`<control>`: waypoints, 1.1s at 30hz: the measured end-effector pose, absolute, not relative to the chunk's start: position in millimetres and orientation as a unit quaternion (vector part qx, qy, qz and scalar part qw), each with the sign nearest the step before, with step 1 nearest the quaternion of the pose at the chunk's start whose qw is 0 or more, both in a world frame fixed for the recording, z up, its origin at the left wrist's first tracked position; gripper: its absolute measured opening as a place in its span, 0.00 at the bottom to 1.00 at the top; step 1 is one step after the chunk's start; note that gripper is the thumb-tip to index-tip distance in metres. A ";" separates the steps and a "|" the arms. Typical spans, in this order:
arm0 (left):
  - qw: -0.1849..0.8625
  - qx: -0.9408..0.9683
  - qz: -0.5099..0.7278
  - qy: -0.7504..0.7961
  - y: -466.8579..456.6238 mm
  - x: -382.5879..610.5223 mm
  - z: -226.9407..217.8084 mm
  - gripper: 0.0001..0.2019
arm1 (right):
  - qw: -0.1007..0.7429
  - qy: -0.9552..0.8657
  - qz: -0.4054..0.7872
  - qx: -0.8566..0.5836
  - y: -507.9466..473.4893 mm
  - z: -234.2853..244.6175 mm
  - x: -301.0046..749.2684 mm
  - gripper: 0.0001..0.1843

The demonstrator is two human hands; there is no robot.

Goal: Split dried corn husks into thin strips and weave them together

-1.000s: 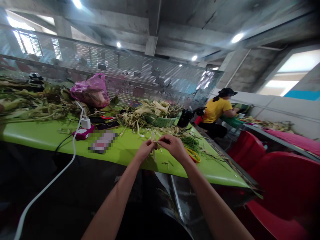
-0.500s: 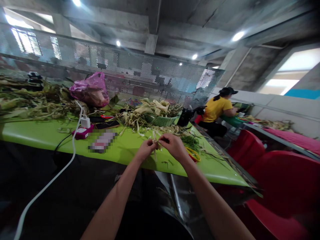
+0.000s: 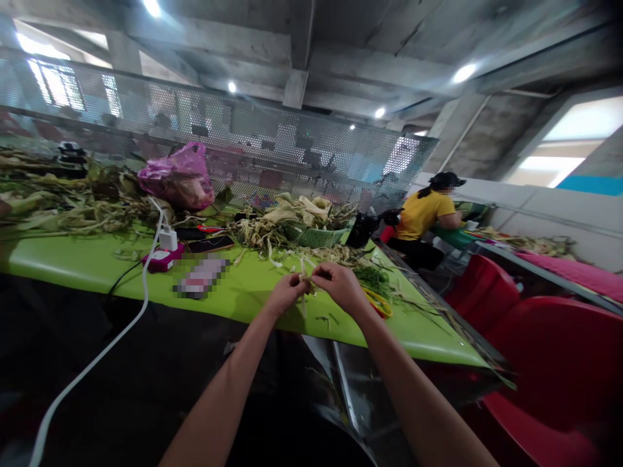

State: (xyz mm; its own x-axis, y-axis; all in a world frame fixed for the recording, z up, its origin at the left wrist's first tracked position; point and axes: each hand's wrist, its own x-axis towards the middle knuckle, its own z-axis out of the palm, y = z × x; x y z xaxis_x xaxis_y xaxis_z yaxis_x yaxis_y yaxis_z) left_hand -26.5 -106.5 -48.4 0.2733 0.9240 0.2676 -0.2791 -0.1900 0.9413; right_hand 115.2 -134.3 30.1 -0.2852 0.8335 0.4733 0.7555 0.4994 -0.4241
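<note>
My left hand (image 3: 283,295) and my right hand (image 3: 339,285) meet over the near edge of the lime-green table (image 3: 73,263). Both pinch pale strips of dried husk (image 3: 304,285) between their fingertips, with loose ends sticking up and hanging down. Beyond them lies a heap of dried husks (image 3: 272,233) and a green basket (image 3: 314,235) filled with more husks. A yellow ring-shaped thing (image 3: 378,301) and a bunch of green stems (image 3: 372,279) lie just right of my right hand.
A pink plastic bag (image 3: 178,178) and long dried stalks (image 3: 63,201) fill the table's left. A white charger with its cable (image 3: 146,272), a pink device (image 3: 160,259) and phones lie mid-table. Red chairs (image 3: 545,350) stand at the right. A person in yellow (image 3: 423,217) sits farther back.
My hands have kept together and shifted only slightly, working the husk strips between the fingertips. The rest of the table is as before.
</note>
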 end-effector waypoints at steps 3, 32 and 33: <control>0.558 0.571 0.529 0.289 -104.4 -26.8 -51.4 0.14 | 0.326 -0.798 0.077 -0.501 -131.3 28.4 116.4 0.07; 0.579 0.587 0.502 0.261 -107.5 -26.2 -51.9 0.16 | 0.255 -0.835 0.051 -0.485 -136.2 38.4 115.9 0.06; 0.579 0.586 0.503 0.261 -107.6 -25.9 -52.3 0.16 | 0.253 -0.836 0.037 -0.486 -137.6 38.6 114.1 0.06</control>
